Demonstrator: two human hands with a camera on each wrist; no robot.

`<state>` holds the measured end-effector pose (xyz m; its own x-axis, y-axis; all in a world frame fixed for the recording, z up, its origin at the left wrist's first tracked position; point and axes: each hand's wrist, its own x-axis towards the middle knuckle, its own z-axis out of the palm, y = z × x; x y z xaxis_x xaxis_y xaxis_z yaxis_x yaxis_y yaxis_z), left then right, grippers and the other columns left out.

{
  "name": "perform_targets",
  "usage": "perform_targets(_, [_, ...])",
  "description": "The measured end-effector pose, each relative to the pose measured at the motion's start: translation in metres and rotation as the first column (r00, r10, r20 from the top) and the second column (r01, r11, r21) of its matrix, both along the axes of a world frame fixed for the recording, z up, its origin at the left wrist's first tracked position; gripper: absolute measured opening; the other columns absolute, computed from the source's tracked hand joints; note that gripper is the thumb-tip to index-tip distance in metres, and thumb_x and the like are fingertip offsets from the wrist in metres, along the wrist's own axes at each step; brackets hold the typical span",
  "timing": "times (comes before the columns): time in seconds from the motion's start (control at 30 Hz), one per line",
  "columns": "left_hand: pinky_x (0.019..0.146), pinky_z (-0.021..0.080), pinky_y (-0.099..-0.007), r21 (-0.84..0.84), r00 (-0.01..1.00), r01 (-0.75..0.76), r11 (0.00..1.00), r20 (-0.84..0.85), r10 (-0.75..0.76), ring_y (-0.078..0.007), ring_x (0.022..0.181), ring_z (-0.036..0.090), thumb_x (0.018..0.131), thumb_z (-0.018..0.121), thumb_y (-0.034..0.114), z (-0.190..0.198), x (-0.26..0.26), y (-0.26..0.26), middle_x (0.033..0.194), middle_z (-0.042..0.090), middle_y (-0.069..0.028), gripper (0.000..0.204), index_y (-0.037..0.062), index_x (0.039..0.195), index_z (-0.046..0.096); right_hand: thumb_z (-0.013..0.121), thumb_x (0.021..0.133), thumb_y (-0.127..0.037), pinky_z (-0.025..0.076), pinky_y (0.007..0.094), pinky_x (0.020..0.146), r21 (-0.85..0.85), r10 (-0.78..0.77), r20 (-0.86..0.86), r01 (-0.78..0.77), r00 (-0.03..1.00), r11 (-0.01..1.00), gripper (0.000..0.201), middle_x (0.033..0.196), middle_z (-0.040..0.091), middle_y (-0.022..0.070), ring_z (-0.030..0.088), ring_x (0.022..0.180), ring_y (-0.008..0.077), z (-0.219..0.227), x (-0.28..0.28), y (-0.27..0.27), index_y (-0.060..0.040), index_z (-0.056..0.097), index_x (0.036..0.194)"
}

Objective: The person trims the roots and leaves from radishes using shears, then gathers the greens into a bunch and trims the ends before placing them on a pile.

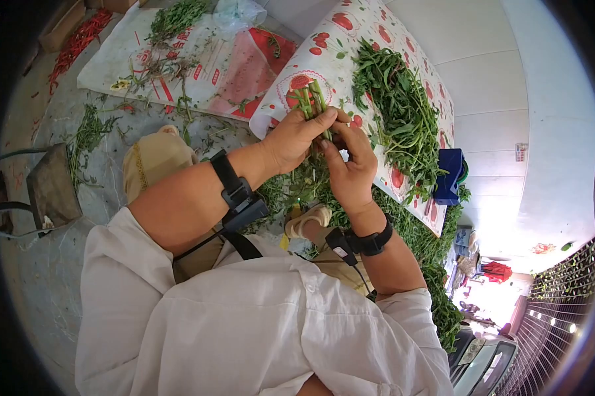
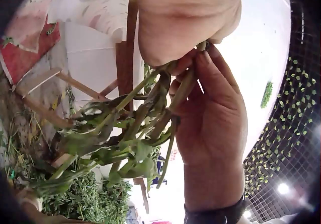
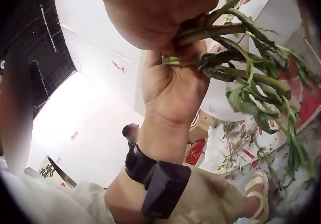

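Patterned tablecloth [image 1: 340, 63] bears piled greens [image 1: 403, 109] near the fingers [image 1: 320, 123] holding stems [image 1: 318, 96].

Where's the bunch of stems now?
In the head view, above the middle, the bunch of stems is held in the left hand and right hand, left of the leafy pile on the fruit-patterned cloth.

Premises: an informal vegetable-sorting area — whether attached to a home or a small shop cannot be determined. Evidence noted: leafy greens [image 1: 403, 109] piled on a fruit-patterned table cover [image 1: 334, 56] and heaped on the grey floor [image 1: 53, 297]; red chillies [image 1: 81, 41] beside a cardboard box [image 1: 61, 25]; plant scraps [image 1: 169, 66] strewn over a printed sheet [image 1: 106, 69]. Surroundings: a pale tiled wall [image 1: 489, 86] — and a lattice [image 1: 575, 274] hung with leaves
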<state>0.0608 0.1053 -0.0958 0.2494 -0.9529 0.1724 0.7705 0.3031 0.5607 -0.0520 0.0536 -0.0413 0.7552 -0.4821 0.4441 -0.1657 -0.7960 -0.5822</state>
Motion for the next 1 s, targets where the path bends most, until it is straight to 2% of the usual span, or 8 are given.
perform_targets(0.23, [0.071, 0.045, -0.0271, 0.010, 0.999, -0.024, 1.000, -0.032, 0.024, -0.0109, 0.086, 0.053, 0.090, 0.048, 0.036, 0.001, -0.002, 0.000, 0.095, 0.055, -0.0030, 0.037, 0.0057, 0.111, 0.053, 0.063, 0.072, 0.002, 0.047, 0.0282, 0.067, -0.062, 0.032, 0.020, -0.031, 0.999, 0.998, 0.029, 0.086, 0.057, 0.0111, 0.058, 0.072, 0.0209, -0.005, -0.004, -0.003, -0.0021, 0.060, 0.101])
perform_targets(0.5, [0.074, 0.043, -0.0271, 0.035, 0.999, -0.005, 0.999, 0.054, 0.003, -0.0117, 0.089, 0.053, 0.090, 0.046, 0.041, -0.003, -0.003, 0.000, 0.095, 0.056, -0.0043, 0.040, 0.0041, 0.102, 0.055, 0.063, 0.072, 0.002, 0.047, 0.0290, 0.066, -0.038, 0.018, -0.018, -0.019, 1.000, 0.999, 0.026, 0.085, 0.057, 0.0111, 0.058, 0.072, 0.0234, -0.007, -0.003, 0.001, -0.0022, 0.061, 0.098])
perform_targets(0.6, [0.076, 0.043, -0.0274, 0.037, 0.998, -0.003, 0.999, 0.059, 0.001, -0.0119, 0.090, 0.052, 0.092, 0.043, 0.041, -0.004, -0.004, -0.001, 0.096, 0.056, -0.0047, 0.040, 0.0037, 0.101, 0.056, 0.061, 0.075, 0.005, 0.047, 0.0259, 0.069, -0.086, 0.044, -0.055, -0.048, 0.998, 0.995, 0.022, 0.092, 0.059, 0.0098, 0.059, 0.074, 0.0166, -0.003, -0.004, -0.002, 0.0010, 0.061, 0.097])
perform_targets(0.7, [0.079, 0.042, -0.0279, 0.053, 0.986, -0.051, 0.997, 0.160, 0.042, -0.0121, 0.091, 0.052, 0.093, 0.040, 0.039, 0.000, -0.004, 0.001, 0.097, 0.057, -0.0045, 0.040, 0.0031, 0.102, 0.056, 0.063, 0.074, 0.001, 0.047, 0.0288, 0.064, 0.046, 0.041, 0.014, -0.041, 0.999, 0.998, 0.017, 0.081, 0.060, 0.0110, 0.059, 0.070, 0.0218, -0.005, -0.008, -0.011, -0.0009, 0.062, 0.091])
perform_targets(0.73, [0.079, 0.042, -0.0280, 0.058, 0.976, -0.075, 0.995, 0.211, 0.061, -0.0122, 0.091, 0.052, 0.094, 0.039, 0.038, 0.002, -0.004, 0.001, 0.098, 0.057, -0.0044, 0.040, 0.0028, 0.102, 0.056, 0.063, 0.074, 0.001, 0.047, 0.0287, 0.064, 0.040, 0.023, -0.012, -0.023, 1.000, 0.999, 0.016, 0.081, 0.060, 0.0111, 0.059, 0.070, 0.0215, -0.001, -0.010, -0.013, -0.0007, 0.062, 0.090])
perform_targets(0.83, [0.082, 0.040, -0.0292, -0.037, 0.962, -0.161, 0.986, 0.219, 0.166, -0.0132, 0.091, 0.051, 0.095, 0.036, 0.036, -0.002, -0.010, -0.006, 0.099, 0.057, -0.0037, 0.039, 0.0031, 0.104, 0.056, 0.061, 0.075, 0.001, 0.048, 0.0282, 0.064, 0.037, -0.032, -0.065, 0.034, 0.997, 0.999, 0.014, 0.081, 0.061, 0.0113, 0.060, 0.070, 0.0205, 0.011, -0.019, -0.016, -0.0004, 0.062, 0.089])
perform_targets(0.93, [0.084, 0.039, -0.0304, -0.031, 0.960, -0.200, 0.979, 0.195, 0.202, -0.0139, 0.092, 0.051, 0.095, 0.036, 0.035, -0.002, -0.006, -0.007, 0.101, 0.056, -0.0035, 0.038, 0.0042, 0.105, 0.056, 0.060, 0.076, 0.001, 0.048, 0.0277, 0.065, 0.073, -0.066, -0.082, 0.072, 0.994, 0.995, 0.013, 0.081, 0.061, 0.0107, 0.060, 0.071, 0.0191, 0.016, -0.031, -0.023, -0.0005, 0.062, 0.088])
perform_targets(1.0, [0.085, 0.038, -0.0314, -0.013, 0.975, -0.141, 0.990, 0.169, 0.141, -0.0145, 0.096, 0.050, 0.095, 0.037, 0.035, 0.002, 0.000, -0.005, 0.106, 0.055, -0.0038, 0.038, 0.0050, 0.107, 0.056, 0.060, 0.076, 0.001, 0.048, 0.0275, 0.066, 0.104, -0.064, -0.093, 0.073, 0.994, 0.992, 0.012, 0.081, 0.061, 0.0101, 0.059, 0.071, 0.0180, 0.016, -0.040, -0.031, -0.0004, 0.062, 0.088])
